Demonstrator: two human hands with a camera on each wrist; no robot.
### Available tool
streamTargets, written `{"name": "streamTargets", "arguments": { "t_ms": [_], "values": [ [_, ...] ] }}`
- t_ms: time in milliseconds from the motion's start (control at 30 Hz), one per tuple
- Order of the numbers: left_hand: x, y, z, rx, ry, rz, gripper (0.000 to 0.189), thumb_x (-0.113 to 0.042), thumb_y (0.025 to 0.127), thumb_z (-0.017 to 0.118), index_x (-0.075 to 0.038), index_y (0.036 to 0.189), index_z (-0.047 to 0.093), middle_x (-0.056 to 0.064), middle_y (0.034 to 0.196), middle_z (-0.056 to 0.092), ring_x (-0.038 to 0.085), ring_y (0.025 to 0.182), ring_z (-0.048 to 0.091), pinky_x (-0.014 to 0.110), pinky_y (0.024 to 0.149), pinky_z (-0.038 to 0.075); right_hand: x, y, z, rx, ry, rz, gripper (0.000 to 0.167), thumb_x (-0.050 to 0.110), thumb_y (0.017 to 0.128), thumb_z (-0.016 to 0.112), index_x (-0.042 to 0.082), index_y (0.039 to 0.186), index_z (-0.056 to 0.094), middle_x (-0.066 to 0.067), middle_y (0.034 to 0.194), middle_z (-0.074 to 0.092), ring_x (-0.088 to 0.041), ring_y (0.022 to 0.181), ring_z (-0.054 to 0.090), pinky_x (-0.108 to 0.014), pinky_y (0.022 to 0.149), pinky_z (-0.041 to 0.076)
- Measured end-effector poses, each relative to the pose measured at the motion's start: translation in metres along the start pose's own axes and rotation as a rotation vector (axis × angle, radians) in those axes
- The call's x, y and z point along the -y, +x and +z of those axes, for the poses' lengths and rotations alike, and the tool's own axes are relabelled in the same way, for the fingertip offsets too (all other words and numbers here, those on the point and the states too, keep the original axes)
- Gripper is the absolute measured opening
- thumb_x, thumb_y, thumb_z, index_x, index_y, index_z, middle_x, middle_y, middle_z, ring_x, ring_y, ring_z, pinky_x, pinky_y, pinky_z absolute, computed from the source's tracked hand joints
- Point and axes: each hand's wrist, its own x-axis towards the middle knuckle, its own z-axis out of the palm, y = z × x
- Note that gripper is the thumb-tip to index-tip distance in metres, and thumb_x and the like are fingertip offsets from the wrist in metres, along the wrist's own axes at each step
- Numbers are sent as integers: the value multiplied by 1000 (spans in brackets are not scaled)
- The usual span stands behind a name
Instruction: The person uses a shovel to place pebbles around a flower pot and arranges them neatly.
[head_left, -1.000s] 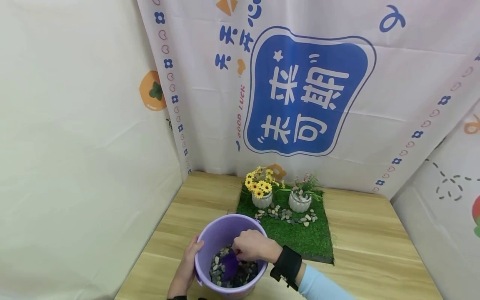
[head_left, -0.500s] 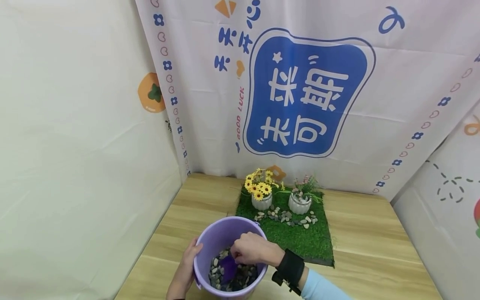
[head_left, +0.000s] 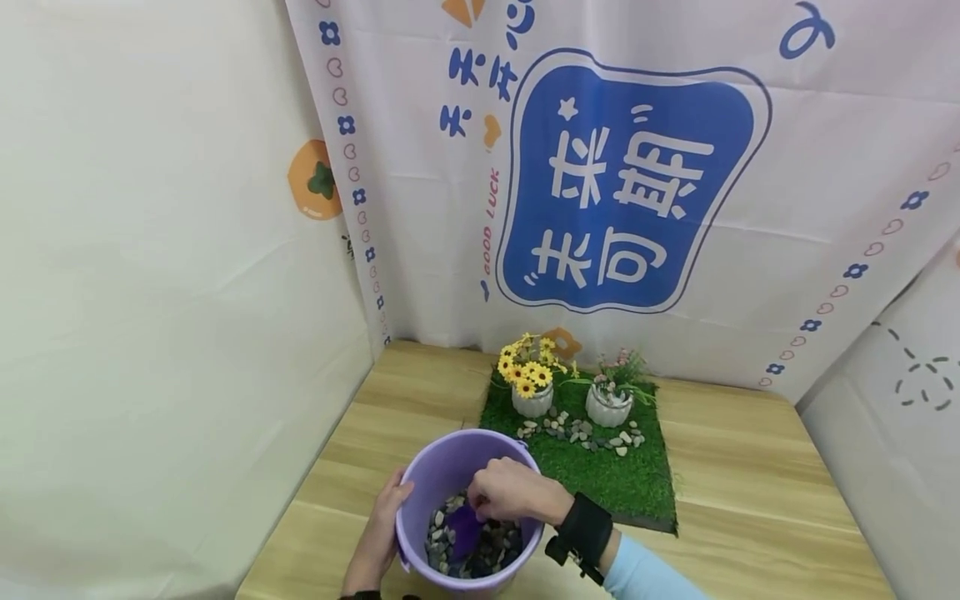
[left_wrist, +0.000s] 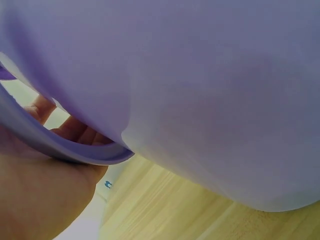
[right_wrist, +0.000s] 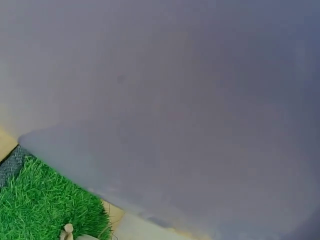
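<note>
A purple bucket [head_left: 426, 483] stands at the table's near side, with grey, white and dark pebbles [head_left: 495, 552] in its bottom. My left hand [head_left: 382, 521] grips its left side, thumb over the rim. In the left wrist view, the bucket's handle [left_wrist: 70, 151] crosses in front of the left hand [left_wrist: 47, 195], whose fingers reach behind it. Down inside the bucket, my right hand [head_left: 517, 492] holds a dark purple scoop [head_left: 465, 531] whose blade lies among the pebbles; its grip is mostly hidden by the fingers. Only the bucket wall [right_wrist: 165, 110] fills most of the right wrist view.
Behind the bucket lies a square of artificial turf [head_left: 600, 479]. On it stand a pot of yellow flowers [head_left: 532, 402] and a pot of pink flowers [head_left: 609, 408], with a band of pebbles [head_left: 581, 431] in front. A printed curtain [head_left: 442, 275] hangs behind the wooden table [head_left: 757, 475].
The head view has shifted slightly, so the scene sits a little further right. Both hands keep their holds, and the scoop stays in nearly the same spot among the pebbles.
</note>
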Motion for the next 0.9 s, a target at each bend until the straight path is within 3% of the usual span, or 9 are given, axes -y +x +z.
{"name": "streamTargets", "arguments": {
  "t_ms": [200,433,600,700,900],
  "values": [
    [3,-2,-2,6,32,-22,58,-33,102,36,1,149,29,31,145,40,42,126,49,42,97,46,5,-6,-2,-7,45,-50,6,22,88,71,23,85,76,17,73,68,11,60,51,-7,60,40],
    [6,-1,-1,21,14,-12,54,-32,103,37,2,145,36,31,139,46,41,122,52,47,97,47,5,-5,2,-50,82,-51,6,27,88,73,23,88,77,17,77,70,13,65,54,-5,64,41],
    [9,-5,1,-15,5,-22,51,-30,102,37,1,143,39,29,137,49,39,119,54,45,94,48,2,-8,7,-41,115,-78,6,28,89,72,24,88,77,17,76,70,16,64,52,-4,63,40],
    [8,-4,1,-16,8,-33,52,-31,102,37,-1,144,38,28,140,47,40,123,52,46,97,48,0,-11,-2,-60,159,-92,7,29,89,72,23,88,77,16,77,71,17,66,53,-3,64,42],
    [0,5,0,1,40,-39,55,-38,102,35,-7,148,35,22,146,44,38,130,48,42,101,45,-10,-20,-29,-63,363,-27,11,28,90,71,19,89,77,9,78,74,14,64,58,-10,61,49]
  ]
}}
